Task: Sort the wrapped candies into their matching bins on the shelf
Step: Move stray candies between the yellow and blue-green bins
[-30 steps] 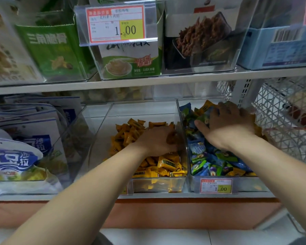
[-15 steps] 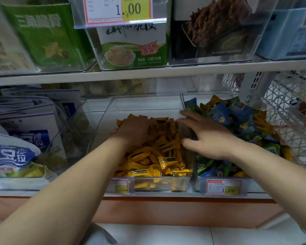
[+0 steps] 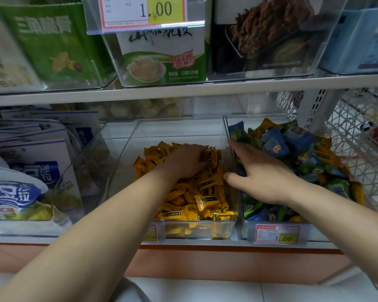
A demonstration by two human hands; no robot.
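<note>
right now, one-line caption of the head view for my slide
Left hand rests on the yellow candies in the middle bin; right hand lies open over the neighbouring pile of mixed candies.

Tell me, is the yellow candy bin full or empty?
Partly full: yellow candies heap low in the clear bin; its back wall shows bare.

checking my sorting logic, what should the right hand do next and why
Probably reach the right hand into the mixed bin and pinch a yellow candy: the hand lies open at that bin's left edge, and yellow wrappers sit among blue and green ones, matching the all-yellow bin.
</note>
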